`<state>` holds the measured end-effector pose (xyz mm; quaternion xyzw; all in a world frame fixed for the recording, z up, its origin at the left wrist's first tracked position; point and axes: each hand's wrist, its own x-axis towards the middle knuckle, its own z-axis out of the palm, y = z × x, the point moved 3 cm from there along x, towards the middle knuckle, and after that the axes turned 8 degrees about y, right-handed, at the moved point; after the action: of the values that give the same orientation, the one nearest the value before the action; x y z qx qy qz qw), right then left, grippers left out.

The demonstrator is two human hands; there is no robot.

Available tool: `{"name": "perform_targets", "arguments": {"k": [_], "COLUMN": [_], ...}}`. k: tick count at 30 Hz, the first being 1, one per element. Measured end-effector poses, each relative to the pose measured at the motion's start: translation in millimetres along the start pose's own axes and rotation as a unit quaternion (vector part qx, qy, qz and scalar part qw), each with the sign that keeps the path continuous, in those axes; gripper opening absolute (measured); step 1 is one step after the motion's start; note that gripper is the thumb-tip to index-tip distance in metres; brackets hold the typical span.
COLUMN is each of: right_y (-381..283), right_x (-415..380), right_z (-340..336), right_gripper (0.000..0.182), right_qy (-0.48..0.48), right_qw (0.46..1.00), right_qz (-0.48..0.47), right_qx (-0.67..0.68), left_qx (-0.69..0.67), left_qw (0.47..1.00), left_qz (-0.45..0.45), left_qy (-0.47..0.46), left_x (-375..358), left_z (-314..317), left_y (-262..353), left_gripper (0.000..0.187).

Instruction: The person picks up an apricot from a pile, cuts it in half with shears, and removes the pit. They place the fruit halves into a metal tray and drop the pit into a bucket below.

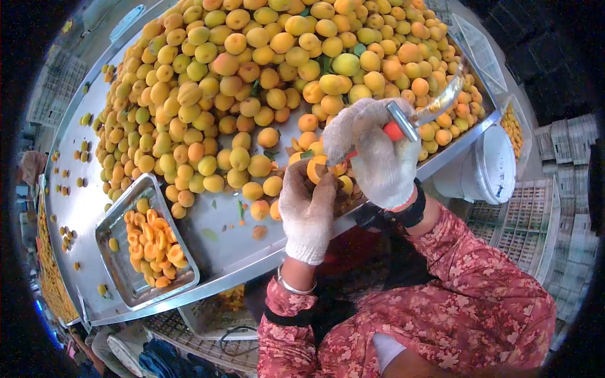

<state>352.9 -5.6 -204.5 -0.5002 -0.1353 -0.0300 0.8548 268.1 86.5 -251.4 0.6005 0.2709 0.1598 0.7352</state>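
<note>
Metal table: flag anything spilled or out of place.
Leaf scraps and small orange bits litter the table between the tray and the left hand, like stray debris. A brownish piece there looks discoloured beside the yellow apricots.

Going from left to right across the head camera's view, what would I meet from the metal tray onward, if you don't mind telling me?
Metal tray of fruit halves → gloved left hand on a cut fruit → gloved right hand around a red handle → white bucket → stacked crates.
</note>
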Motion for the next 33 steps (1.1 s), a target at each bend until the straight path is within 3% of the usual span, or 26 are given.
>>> {"name": "perform_targets", "arguments": {"k": [2, 5, 8, 11, 13, 17, 20, 22, 25, 28, 33], "right_y": [3, 13, 15, 22, 24, 21, 17, 11, 11, 13, 6], "right_x": [-1, -1, -3, -4, 0, -1, 1, 7, 17, 20, 16], "right_z": [-2, -9, -9, -10, -7, -2, -2, 0, -3, -8, -5], "right_gripper": [0.006, 0.004, 0.008, 0.012, 0.015, 0.019, 0.013, 0.014, 0.024, 0.026, 0.027], "right_qy": [-0.015, -0.043, -0.057, -0.008, 0.045, 0.064, 0.072, 0.036, 0.041, 0.008, 0.027], "right_qw": [1.0, 0.998, 0.996, 0.997, 0.987, 0.981, 0.994, 0.999, 0.99, 0.983, 0.992], "right_qz": [-0.027, 0.025, -0.02, 0.033, 0.137, 0.139, 0.084, 0.022, 0.085, 0.098, 0.087], "right_qx": [0.004, -0.029, -0.07, -0.074, 0.075, 0.12, 0.01, 0.018, 0.104, 0.153, 0.087], "left_qx": [0.023, -0.026, -0.036, -0.034, -0.038, -0.033, -0.016, -0.051, -0.027, -0.049, -0.011], "left_qw": [1.0, 1.0, 0.999, 0.999, 0.999, 0.999, 1.0, 0.991, 0.998, 0.993, 0.995], "left_qz": [0.016, -0.008, 0.022, -0.013, -0.007, -0.022, -0.008, -0.119, -0.041, -0.094, -0.011], "left_qy": [0.009, 0.005, 0.001, -0.009, -0.006, -0.014, -0.014, -0.031, -0.025, -0.053, -0.096], "left_x": [0, 1, 3, 2, 2, 1, -1, -1, 5, 8, 1], "left_z": [-1, -2, -2, -2, -1, 0, 0, 0, 3, 1, 3], "left_y": [0, -10, -18, -21, -20, -15, -4, -4, -8, -24, -18], "left_gripper": [0.022, 0.023, 0.022, 0.023, 0.023, 0.024, 0.03, 0.032, 0.031, 0.031, 0.033]}}
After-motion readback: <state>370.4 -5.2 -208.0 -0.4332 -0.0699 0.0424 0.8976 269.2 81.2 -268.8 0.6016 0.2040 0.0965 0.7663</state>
